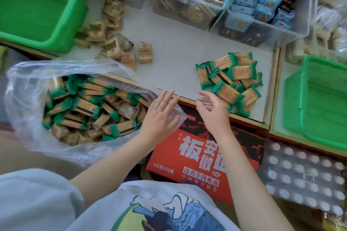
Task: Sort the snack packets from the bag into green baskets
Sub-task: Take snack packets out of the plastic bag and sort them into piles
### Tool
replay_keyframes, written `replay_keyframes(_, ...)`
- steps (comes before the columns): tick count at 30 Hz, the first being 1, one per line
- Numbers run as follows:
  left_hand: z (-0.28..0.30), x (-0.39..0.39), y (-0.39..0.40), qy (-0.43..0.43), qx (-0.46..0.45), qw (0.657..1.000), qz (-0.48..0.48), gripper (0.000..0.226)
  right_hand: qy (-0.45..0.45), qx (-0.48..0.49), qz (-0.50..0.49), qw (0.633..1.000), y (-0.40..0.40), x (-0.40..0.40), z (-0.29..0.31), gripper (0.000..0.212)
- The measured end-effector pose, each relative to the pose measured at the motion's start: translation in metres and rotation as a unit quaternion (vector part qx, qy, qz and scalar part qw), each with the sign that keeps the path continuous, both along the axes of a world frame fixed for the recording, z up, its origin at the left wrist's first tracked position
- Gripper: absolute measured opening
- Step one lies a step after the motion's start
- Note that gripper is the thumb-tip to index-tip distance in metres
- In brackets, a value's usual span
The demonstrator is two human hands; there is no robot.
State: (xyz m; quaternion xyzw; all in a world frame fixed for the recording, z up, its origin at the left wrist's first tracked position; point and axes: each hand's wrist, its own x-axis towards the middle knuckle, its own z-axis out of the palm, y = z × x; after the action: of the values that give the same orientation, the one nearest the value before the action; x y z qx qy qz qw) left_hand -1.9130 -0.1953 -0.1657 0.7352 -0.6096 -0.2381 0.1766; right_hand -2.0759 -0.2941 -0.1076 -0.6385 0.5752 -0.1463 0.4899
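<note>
— Closest to the lens, what do you see?

— White T-shirt (pixel 150 210) with a printed picture, at the bottom edge. Two bare forearms reach up from it toward mid-frame.

— And the hands?

— Both hold nothing. Left hand (pixel 161 116) is spread flat, fingers straight, over the right edge of the clear plastic bag (pixel 24 88). Whether it touches the plastic I cannot tell. Right hand (pixel 212 112) is turned on its side, fingers loosely bent and apart, just beside the lower left of a pile of green-ended packets (pixel 232 80).

— Where are the snacks?

— Many are in the bag, at left centre, its mouth open toward the hands. The loose pile lies on the white shelf top (pixel 178 47), right of centre. A second heap, tan packets (pixel 112 39), sits on the same surface in the upper left part.

— The baskets?

— One green basket (pixel 37 5) in the upper left corner, another green basket (pixel 319 103) at the right edge, on a neighbouring surface. No packets show in either.

— Anything else?

— A red carton (pixel 202 157) with white lettering below the hands. To its right, a wrapped pack showing rows of white round tops (pixel 304 174). Along the top, clear tubs (pixel 262 15) hold brown and light blue packets.
</note>
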Motion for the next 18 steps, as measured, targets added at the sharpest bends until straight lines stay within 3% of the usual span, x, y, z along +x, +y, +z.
replay_keyframes(4,-0.008,0.083,0.082,-0.009,0.072,0.983,0.17,0.064,-0.016,0.032,0.101,0.994,0.042,0.087,-0.004,0.008)
replay_keyframes(8,-0.02,0.173,0.183,-0.11,0.178,0.934,0.289,0.061,0.028,0.07,0.261,0.962,0.089,0.186,-0.031,0.018)
replay_keyframes(11,-0.022,0.216,0.23,-0.127,0.213,0.905,0.347,0.054,0.057,0.111,0.319,0.94,0.123,0.248,-0.058,0.026)
replay_keyframes(16,-0.033,0.239,0.25,0.042,0.223,0.911,0.345,0.056,0.11,0.152,0.373,0.909,0.166,0.316,-0.096,0.049)
replay_keyframes(18,-0.036,0.244,0.25,0.071,0.216,0.913,0.338,0.059,0.138,0.165,0.389,0.896,0.176,0.333,-0.106,0.062)
